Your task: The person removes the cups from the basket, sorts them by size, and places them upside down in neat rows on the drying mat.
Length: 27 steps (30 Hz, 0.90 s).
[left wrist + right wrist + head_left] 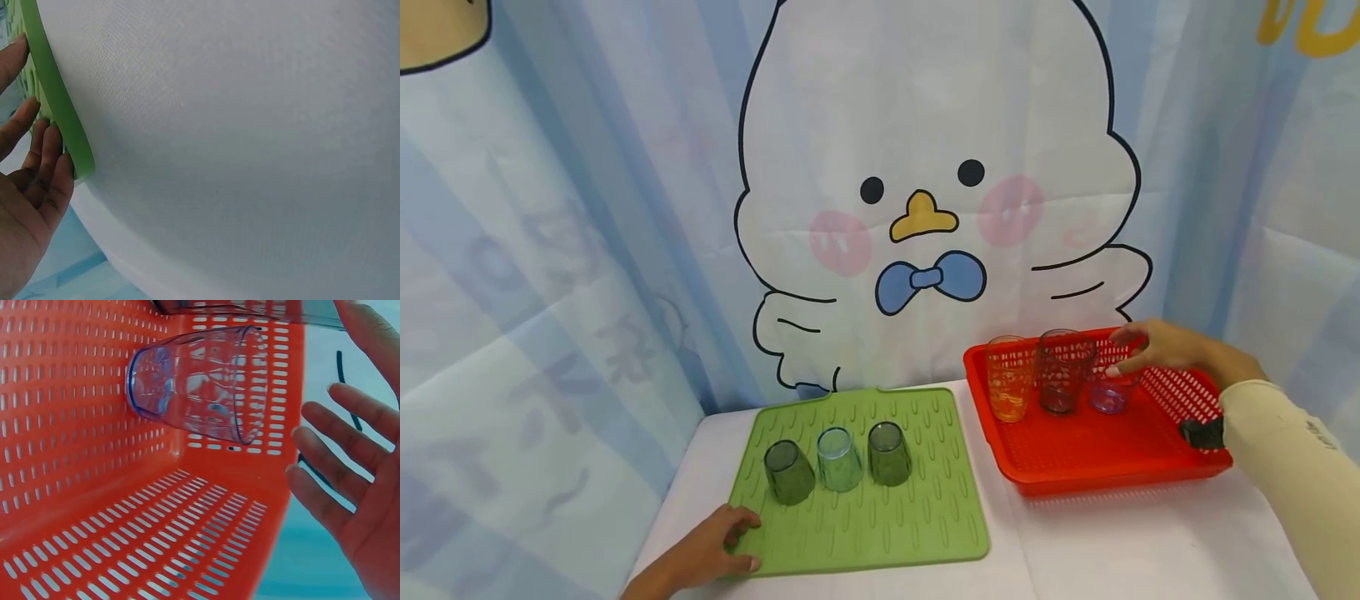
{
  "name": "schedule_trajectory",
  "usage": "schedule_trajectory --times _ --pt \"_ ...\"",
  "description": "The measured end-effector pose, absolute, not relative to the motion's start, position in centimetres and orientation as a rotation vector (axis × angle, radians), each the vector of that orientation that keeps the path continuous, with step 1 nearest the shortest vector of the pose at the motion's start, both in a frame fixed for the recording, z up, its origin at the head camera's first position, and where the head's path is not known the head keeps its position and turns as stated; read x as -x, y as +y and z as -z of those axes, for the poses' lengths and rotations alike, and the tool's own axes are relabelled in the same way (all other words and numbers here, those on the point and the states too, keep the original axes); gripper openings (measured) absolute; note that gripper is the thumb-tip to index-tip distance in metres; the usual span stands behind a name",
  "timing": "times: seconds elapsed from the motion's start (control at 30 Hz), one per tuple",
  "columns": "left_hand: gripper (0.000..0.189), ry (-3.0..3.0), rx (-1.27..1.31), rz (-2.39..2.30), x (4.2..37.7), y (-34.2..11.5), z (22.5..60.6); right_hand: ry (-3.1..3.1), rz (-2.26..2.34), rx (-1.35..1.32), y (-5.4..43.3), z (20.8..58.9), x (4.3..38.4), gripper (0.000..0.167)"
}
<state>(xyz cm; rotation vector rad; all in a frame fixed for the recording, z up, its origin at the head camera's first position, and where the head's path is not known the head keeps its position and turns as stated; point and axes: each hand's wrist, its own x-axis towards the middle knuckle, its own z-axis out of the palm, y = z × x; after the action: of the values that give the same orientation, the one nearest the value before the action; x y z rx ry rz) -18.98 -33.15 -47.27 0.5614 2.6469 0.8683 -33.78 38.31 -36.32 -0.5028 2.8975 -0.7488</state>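
Note:
My right hand [1172, 350], fingers spread and holding nothing, hovers over the back of a red basket [1097, 482]. Just beneath it is a clear purple-tinted glass [194, 387], standing in the basket; the right wrist view shows the fingers apart from its rim. Left of that glass stand a dark glass [1060, 387] and an orange-looking clear glass [1009, 387]. My left hand [707, 550] rests with relaxed fingers at the front left corner of a green mat [917, 525]. On the mat, a grey glass [790, 473], a light blue glass [839, 460] and another grey glass [890, 454] stand upside down.
A black object [1202, 433] sits at the basket's right wall, close to the right sleeve. Behind the white table [1060, 542] hangs a curtain [925, 100] printed with a cartoon bird; more curtain [512, 333] runs along the left side.

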Motion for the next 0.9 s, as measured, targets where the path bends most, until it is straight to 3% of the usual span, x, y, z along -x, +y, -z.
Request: schedule_trajectory --times 0.9 --pt "0.048 2.599 -0.498 -0.895 19.5 -33.3 47.5 2.861 0.802 0.440 39.5 39.5 34.5 0.083"
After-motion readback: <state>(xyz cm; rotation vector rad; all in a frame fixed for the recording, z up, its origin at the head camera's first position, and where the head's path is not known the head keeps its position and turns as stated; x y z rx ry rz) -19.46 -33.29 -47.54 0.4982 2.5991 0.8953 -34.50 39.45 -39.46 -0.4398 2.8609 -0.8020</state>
